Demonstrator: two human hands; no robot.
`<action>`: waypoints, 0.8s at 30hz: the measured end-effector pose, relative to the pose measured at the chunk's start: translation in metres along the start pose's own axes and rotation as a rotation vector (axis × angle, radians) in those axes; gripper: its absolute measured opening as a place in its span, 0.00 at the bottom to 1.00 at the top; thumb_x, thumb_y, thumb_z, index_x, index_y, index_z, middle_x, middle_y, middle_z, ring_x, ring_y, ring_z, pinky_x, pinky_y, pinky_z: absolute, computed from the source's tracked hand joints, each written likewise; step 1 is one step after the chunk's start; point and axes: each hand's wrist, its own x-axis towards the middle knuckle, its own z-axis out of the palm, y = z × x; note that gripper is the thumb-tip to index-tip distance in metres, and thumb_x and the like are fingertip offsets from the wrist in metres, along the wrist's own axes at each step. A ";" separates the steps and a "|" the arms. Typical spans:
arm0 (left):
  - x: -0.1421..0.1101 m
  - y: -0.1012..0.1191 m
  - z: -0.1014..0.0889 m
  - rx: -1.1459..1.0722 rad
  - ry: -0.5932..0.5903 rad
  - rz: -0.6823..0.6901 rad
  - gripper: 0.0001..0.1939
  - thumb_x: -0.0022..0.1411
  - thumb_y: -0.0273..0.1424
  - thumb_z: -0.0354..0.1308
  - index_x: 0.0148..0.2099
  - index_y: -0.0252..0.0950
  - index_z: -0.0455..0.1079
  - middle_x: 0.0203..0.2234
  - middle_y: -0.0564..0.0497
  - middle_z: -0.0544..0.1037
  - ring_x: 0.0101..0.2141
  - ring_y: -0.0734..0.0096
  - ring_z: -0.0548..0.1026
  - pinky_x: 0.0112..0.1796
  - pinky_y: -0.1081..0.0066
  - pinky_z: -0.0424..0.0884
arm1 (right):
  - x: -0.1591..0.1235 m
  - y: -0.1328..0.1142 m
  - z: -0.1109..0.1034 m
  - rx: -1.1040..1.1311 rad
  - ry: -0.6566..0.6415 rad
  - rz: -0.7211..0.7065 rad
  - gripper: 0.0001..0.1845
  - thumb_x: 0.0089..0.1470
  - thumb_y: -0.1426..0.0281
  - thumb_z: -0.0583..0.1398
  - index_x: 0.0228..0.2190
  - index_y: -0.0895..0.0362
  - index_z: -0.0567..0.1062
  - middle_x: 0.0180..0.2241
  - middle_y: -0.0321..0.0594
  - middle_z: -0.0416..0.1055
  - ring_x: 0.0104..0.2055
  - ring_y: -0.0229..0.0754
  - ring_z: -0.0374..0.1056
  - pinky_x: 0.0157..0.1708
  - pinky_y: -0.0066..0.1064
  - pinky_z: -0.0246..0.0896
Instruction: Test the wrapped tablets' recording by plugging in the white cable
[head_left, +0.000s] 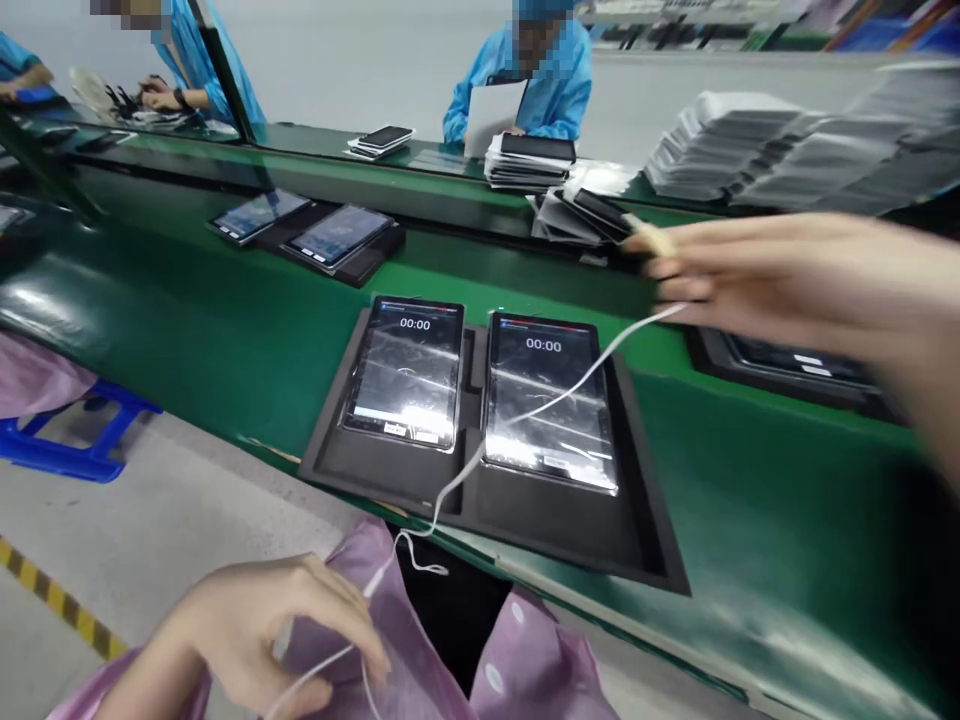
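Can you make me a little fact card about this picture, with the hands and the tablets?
Left hand: loosely curled, white cable running through it
Right hand: pinching a pale piece, too blurred to name
Near tablets: left one and right one, in dark tray, both showing 00:00
Bench: green
Across: person in blue with white sheet
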 end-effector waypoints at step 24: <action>0.129 -0.109 -0.202 0.491 1.066 -0.346 0.28 0.62 0.39 0.53 0.62 0.36 0.70 0.65 0.45 0.69 0.67 0.56 0.64 0.69 0.53 0.55 | 0.120 0.096 0.120 -0.179 -0.295 -0.070 0.12 0.59 0.61 0.59 0.35 0.53 0.80 0.38 0.41 0.80 0.40 0.49 0.74 0.42 0.39 0.66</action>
